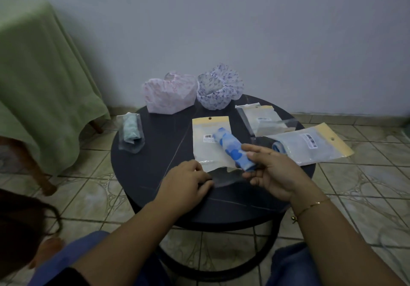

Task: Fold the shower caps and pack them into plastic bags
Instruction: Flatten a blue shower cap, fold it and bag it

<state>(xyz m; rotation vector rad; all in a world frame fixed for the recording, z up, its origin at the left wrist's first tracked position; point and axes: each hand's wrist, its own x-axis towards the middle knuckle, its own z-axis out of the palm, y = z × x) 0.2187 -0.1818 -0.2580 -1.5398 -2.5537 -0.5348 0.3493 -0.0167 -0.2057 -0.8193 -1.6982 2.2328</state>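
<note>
Plastic bag [210, 146] glossy, clear; rolled shower cap [233, 150] thin plastic, probably; table [155, 152] dark, smooth, slight sheen.

One head-worn view looks forward and down (close) onto the round table [155, 152].

Gold bracelet [311, 207], blue trousers [73, 257], bare forearms

On the surface [155, 157], two unfolded caps sat at the far edge, one [169, 96] left of the other [219, 90]. A packed bag [131, 135] lay at the left rim. In the middle lay an empty bag [209, 143], with a rolled cap [235, 150] held over it (partly overlapping its near end). To the right lay another bag [264, 119], and nearer, a filled bag [310, 145] overhanging the right rim.
</note>
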